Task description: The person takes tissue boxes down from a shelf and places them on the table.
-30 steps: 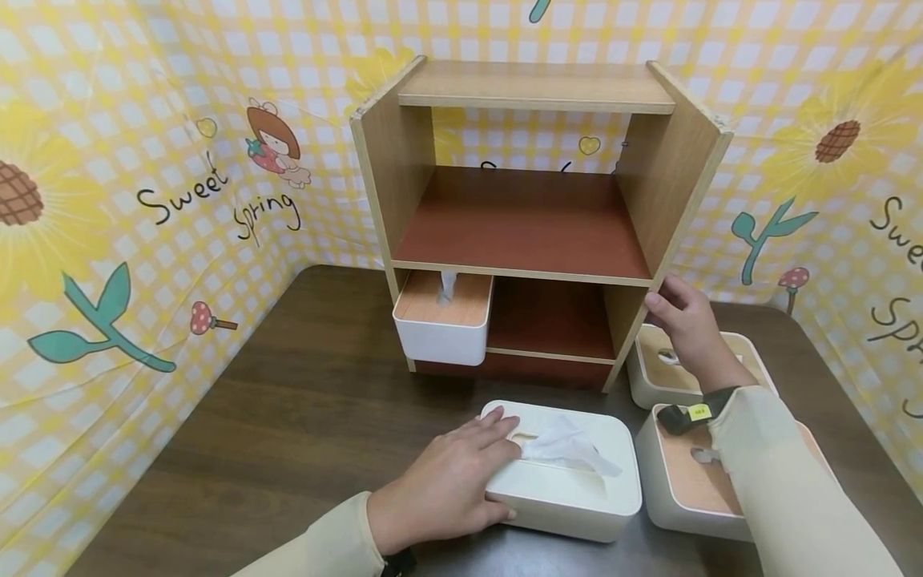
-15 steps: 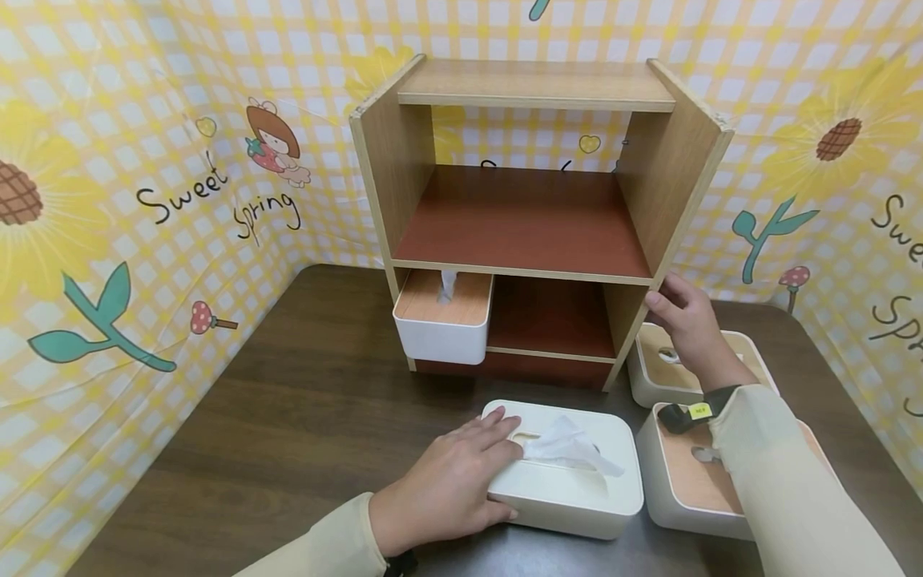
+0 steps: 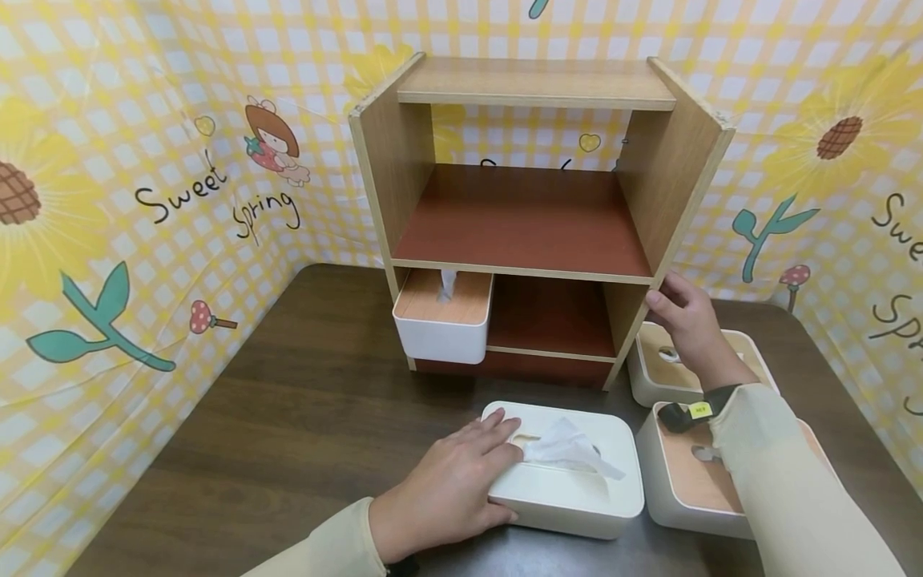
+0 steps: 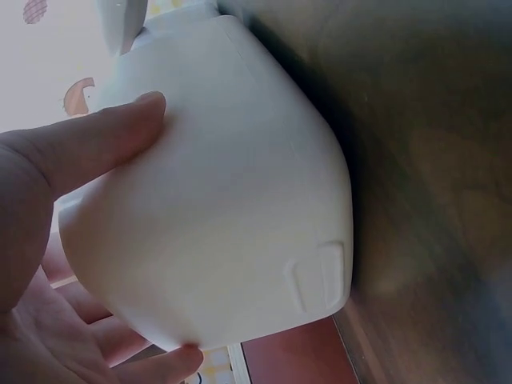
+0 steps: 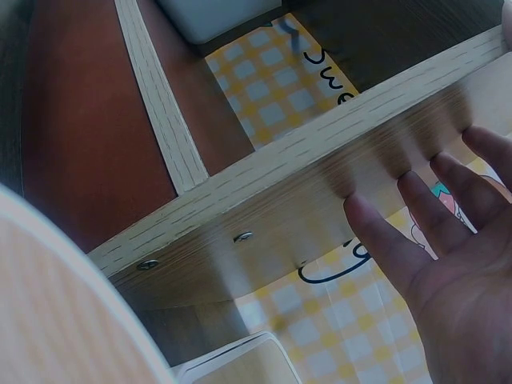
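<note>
A white tissue box (image 3: 613, 497) with a tissue sticking out lies on the table in front of a wooden shelf unit (image 3: 526, 272). My left hand (image 3: 450, 493) grips its left end, thumb on the front wall and fingers over the top. In the left wrist view the thumb presses the white wall. My right hand (image 3: 685, 320) touches the right side panel (image 5: 312, 180) of the shelf unit. Its fingertips press the outer face, as the right wrist view shows, and its thumb lies at the front edge. A wood-topped tissue box (image 3: 443, 336) sits in the lower left compartment, jutting out.
Two more wood-lidded tissue boxes stand right of the shelf unit, a rear one (image 3: 652, 385) and a front one (image 3: 699, 481) under the right forearm. The dark table (image 3: 288, 433) extends left. Yellow checked cloth (image 3: 303, 232) hangs behind and at both sides.
</note>
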Action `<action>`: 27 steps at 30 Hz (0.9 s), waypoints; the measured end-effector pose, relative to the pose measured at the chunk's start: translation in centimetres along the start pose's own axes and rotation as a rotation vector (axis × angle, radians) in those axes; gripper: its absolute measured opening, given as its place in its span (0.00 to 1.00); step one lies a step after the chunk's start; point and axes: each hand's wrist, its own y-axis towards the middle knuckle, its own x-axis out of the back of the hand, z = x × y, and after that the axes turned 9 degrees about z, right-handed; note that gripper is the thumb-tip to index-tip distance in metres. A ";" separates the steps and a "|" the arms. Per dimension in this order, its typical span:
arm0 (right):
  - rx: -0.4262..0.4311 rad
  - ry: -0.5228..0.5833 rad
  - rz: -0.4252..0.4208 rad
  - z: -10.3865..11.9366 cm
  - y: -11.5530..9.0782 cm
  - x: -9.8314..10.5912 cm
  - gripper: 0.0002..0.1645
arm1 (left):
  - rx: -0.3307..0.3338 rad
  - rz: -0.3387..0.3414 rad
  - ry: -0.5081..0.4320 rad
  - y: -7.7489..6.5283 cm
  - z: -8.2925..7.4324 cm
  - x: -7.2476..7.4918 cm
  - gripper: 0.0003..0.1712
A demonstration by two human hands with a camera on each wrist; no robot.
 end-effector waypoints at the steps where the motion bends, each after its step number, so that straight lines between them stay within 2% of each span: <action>1: -0.001 -0.002 -0.001 0.0 0.0 0.0 0.18 | -0.003 -0.003 0.003 0.0 0.0 0.0 0.33; 13: -0.001 -0.004 -0.006 0.1 0.2 0.0 0.19 | 0.003 0.005 0.004 -0.1 0.0 0.2 0.33; 27: -0.008 0.009 -0.006 -0.1 0.0 0.1 0.18 | -0.026 -0.032 0.014 -0.2 0.0 -0.3 0.34</action>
